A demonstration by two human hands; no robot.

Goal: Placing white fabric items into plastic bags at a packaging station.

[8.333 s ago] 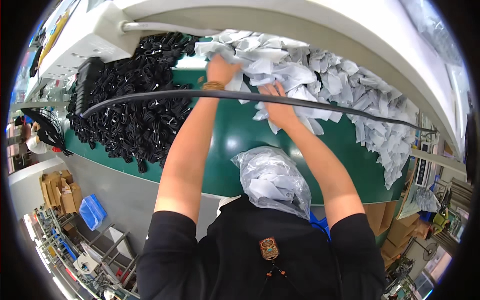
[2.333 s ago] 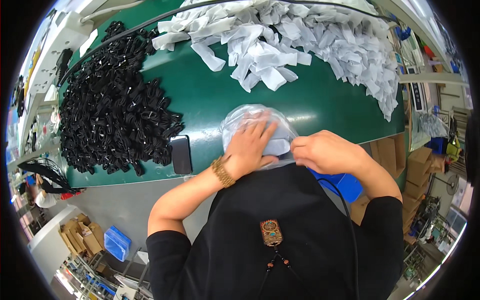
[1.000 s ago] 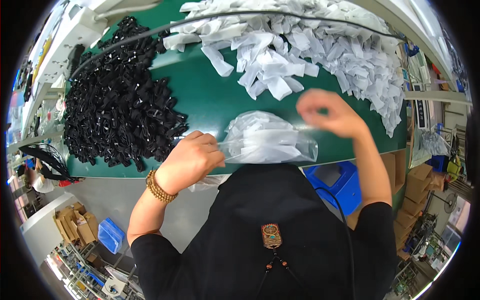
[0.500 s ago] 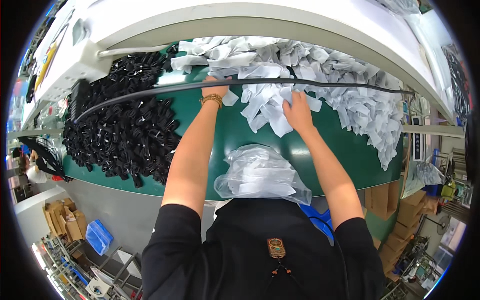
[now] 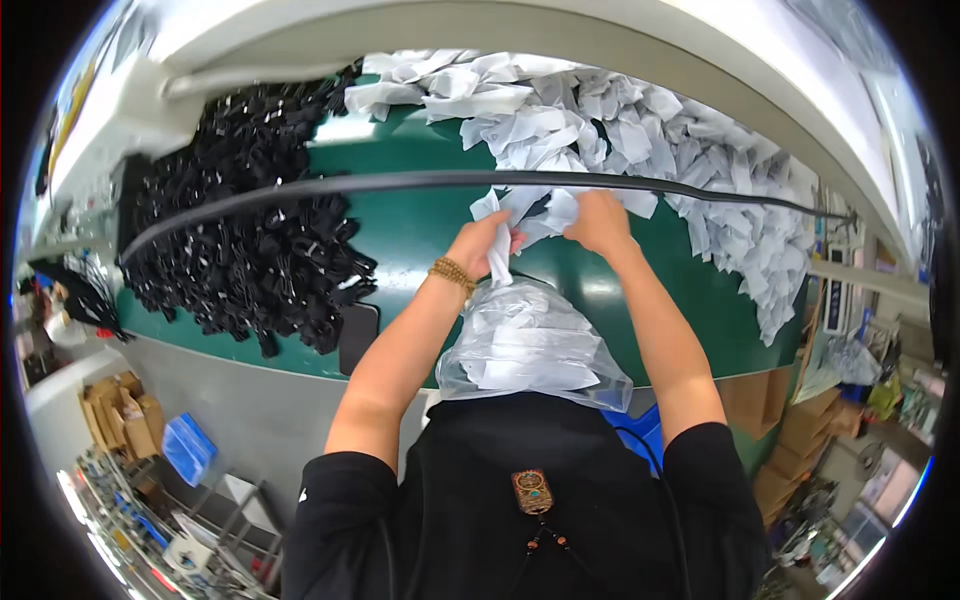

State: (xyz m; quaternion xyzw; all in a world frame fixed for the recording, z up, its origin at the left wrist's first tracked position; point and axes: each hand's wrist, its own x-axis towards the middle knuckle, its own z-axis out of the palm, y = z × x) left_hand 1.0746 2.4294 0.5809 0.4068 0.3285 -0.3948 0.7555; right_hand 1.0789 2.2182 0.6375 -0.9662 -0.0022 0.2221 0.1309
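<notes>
My left hand (image 5: 480,246), with a beaded bracelet at the wrist, is closed around a thin white packet (image 5: 499,254) above the green table. To its right, my right hand (image 5: 601,224) pinches another white packet (image 5: 561,211) at the near edge of the loose pile. Between my hands, part of the packets lies under a thick black cable that crosses the view. Close to my body stands a clear plastic bag (image 5: 470,368) filled with similar white packets.
A large heap of white packets (image 5: 640,125) spreads over the back and right of the green table (image 5: 420,290). Bundled black cords (image 5: 270,250) are heaped at left, beside a dark flat phone-like object (image 5: 359,338). The black cable (image 5: 400,181) spans above the table.
My left hand has moved right and nearer to me, now holding a white packet upright. My right hand has come slightly nearer with a packet. The dark flat object now shows beside my left forearm.
</notes>
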